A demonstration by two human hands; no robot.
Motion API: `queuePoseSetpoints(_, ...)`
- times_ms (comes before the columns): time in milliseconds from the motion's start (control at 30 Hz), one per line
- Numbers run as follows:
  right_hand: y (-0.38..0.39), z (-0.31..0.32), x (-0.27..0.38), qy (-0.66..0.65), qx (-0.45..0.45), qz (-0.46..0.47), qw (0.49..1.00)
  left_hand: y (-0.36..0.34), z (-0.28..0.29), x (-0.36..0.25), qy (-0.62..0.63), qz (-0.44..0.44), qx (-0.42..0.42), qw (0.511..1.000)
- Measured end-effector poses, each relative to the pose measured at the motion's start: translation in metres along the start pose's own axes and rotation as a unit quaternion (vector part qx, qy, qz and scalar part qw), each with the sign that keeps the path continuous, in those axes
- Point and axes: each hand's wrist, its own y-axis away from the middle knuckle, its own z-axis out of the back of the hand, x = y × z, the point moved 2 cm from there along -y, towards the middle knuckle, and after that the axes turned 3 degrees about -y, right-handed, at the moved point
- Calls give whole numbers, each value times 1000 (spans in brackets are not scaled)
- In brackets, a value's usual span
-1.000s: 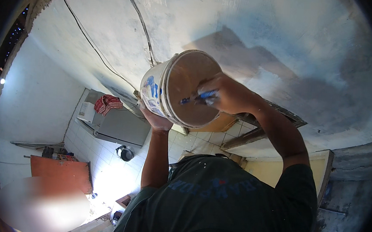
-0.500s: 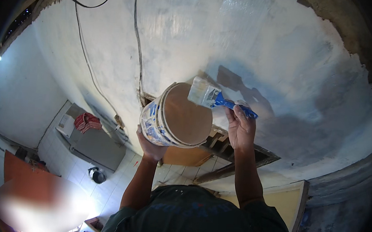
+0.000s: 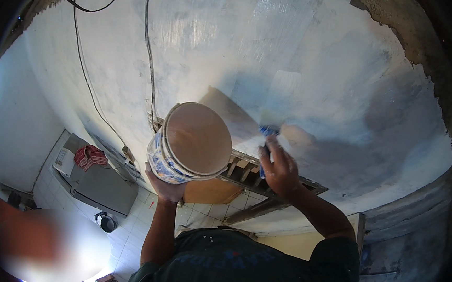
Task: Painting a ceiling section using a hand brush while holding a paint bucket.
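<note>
My left hand (image 3: 166, 185) grips a paint bucket (image 3: 157, 160) low on its side and holds it up in front of the wall. The bucket is white with blue markings, smeared with paint, and its tilted mouth shows a pale brownish inside. To the right of it, my right hand (image 3: 280, 168) is closed round the blue handle of a paintbrush (image 3: 270, 129). The brush points up at the wall (image 3: 295, 46), its bristles blurred against the surface. A fresh pale patch (image 3: 288, 81) shows on the wall above the brush.
Dark cables (image 3: 150, 46) run down the wall on the left. A grilled vent opening (image 3: 245, 168) sits below the bucket. Down at the left are a grey refrigerator (image 3: 104, 190) with a red striped cloth (image 3: 89, 157) and a dark pot (image 3: 106, 221) on the tiled floor.
My right hand has turned the brush from lying sideways over the bucket's rim to upright at the wall, off to the right. In the picture, the bucket has shifted left and slightly down.
</note>
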Motion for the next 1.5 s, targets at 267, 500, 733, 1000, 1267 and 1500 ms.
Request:
queuePoseSetpoints(267, -66, 68, -16, -14, -68, 83, 994, -5, -42, 7, -29, -47, -52, 997)
queuePoseSetpoints(500, -38, 12, -29, 122, -87, 72, 986, -11, -18, 4, -522, -232, -24, 820)
queuePoseSetpoints(733, -3, 14, 9, -117, 135, -64, 982, -7, -15, 9, -424, -222, -76, 875)
queuePoseSetpoints(1000, -30, 48, -17, 66, -93, -11, 993, -9, 10, 0, -410, -197, -80, 887)
queuePoseSetpoints(1267, 2, 15, -15, -169, 126, -151, 966, -15, 20, 9, -528, -224, 13, 819)
queuePoseSetpoints(1500, -47, 90, -28, -51, -115, -131, 983, -15, 15, 9, -269, -93, -12, 959)
